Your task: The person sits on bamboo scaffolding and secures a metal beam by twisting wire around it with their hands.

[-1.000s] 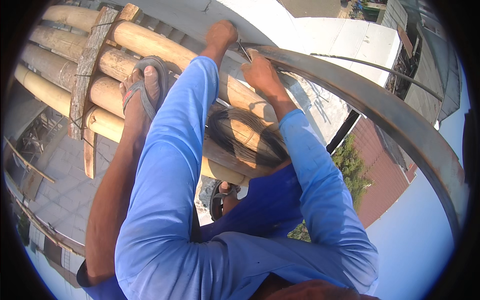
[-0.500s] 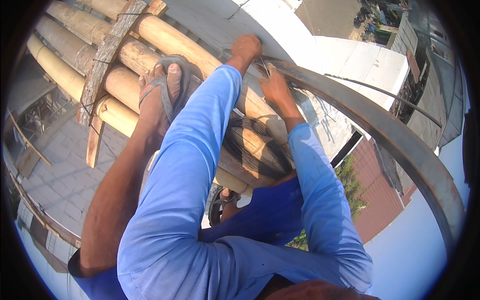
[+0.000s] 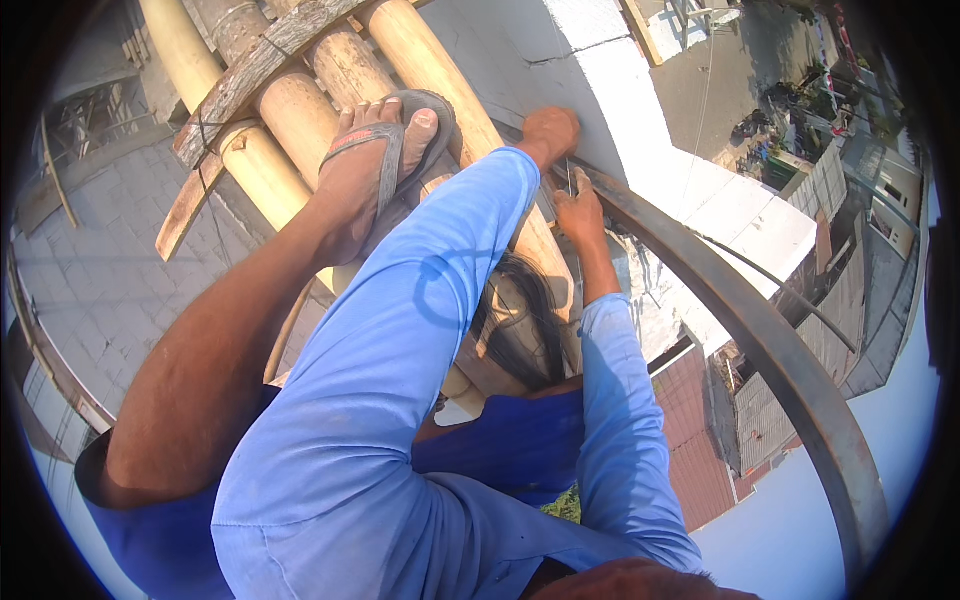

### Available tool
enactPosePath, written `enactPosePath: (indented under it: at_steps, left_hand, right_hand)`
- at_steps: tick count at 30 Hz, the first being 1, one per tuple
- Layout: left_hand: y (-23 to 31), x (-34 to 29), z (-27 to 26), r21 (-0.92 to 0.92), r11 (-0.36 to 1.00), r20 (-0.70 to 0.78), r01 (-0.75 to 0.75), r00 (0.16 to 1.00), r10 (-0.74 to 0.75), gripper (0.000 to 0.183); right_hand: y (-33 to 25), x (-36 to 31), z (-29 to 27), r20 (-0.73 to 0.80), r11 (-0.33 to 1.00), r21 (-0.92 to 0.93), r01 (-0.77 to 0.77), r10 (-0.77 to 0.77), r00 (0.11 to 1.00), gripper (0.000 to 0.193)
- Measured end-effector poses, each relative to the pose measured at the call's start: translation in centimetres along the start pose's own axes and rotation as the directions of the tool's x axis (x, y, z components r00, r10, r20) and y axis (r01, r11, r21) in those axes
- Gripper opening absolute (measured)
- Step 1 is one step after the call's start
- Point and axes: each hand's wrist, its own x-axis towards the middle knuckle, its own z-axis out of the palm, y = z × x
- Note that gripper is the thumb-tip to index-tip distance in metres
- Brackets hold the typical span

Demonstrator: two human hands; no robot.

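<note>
My left hand (image 3: 552, 133) is closed in a fist against the white block wall, by the upper end of a long metal beam (image 3: 740, 270). What its fingers hold is hidden. Just below it my right hand (image 3: 580, 208) pinches a thin, light strand that looks like wire (image 3: 570, 176), running up toward the left hand. A loose bundle of black wire (image 3: 540, 325) lies across the bamboo poles (image 3: 440, 70) under my forearms.
My sandalled foot (image 3: 385, 160) rests on the bamboo, near a rough wooden crosspiece (image 3: 260, 65) tied over the poles. The white wall (image 3: 700, 190) borders a drop to ground far below. A grey paved surface (image 3: 130, 300) lies below left; roofs (image 3: 690, 440) lie lower right.
The view has turned and shifted, so the hands sit slightly farther right and lower in the picture. Both hands stay close together at the beam's upper end, still closed.
</note>
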Motion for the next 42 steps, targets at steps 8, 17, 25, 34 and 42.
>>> enactPosePath:
  at_steps: [8,17,25,34,42]
  left_hand:
    - [-0.1,0.5,0.9,-0.001,0.999,-0.046,-0.046,0.998,0.046,0.025]
    - [-0.4,1.4,1.3,0.009,0.999,-0.015,-0.041,0.999,0.041,0.022]
    - [-0.9,1.6,1.8,-0.006,0.995,-0.106,-0.096,0.990,0.095,0.023]
    - [-0.3,0.0,0.7,-0.011,0.997,-0.091,-0.073,0.993,0.072,0.019]
    - [-0.7,0.5,1.8,0.001,0.992,-0.123,-0.130,0.984,0.129,0.023]
  right_hand:
    - [0.7,0.2,-0.4,-0.008,1.000,0.019,0.019,-0.018,1.000,0.062]
    - [0.9,0.5,-0.3,0.007,0.999,0.048,0.012,-0.013,1.000,0.063]
    - [0.5,0.5,-0.1,-0.026,0.998,0.055,0.005,-0.003,1.000,0.064]
    - [0.3,0.2,-0.6,-0.017,0.999,0.046,0.014,-0.013,1.000,0.062]
    - [0.9,0.6,-0.6,-0.004,0.994,0.066,0.083,-0.083,0.997,0.061]
